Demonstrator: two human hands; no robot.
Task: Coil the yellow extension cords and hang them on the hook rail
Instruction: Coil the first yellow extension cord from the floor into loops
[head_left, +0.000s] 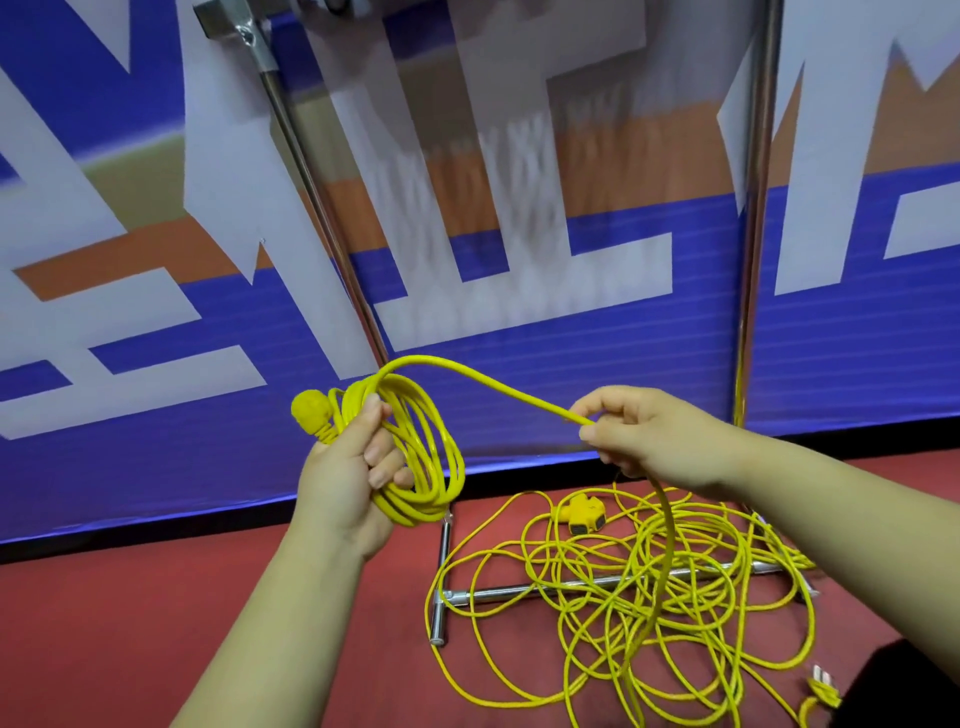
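My left hand (347, 467) grips a small coil of yellow extension cord (431, 457), several loops thick, with its yellow plug end (307, 410) sticking out to the left. From the coil one strand arcs right to my right hand (631, 431), which pinches it between thumb and fingers. Below that hand the cord drops into a loose yellow tangle (649, 587) on the red floor. A yellow multi-socket block (579, 512) lies at the tangle's far edge. A plug with metal prongs (823, 680) lies at the lower right.
A metal stand has two upright poles (753, 208) and a floor base bar (519, 592) running under the tangle. A top bracket (234, 26) shows at the upper left. Behind stands a blue, white and orange banner (156, 312). A dark shape (904, 686) fills the lower right corner.
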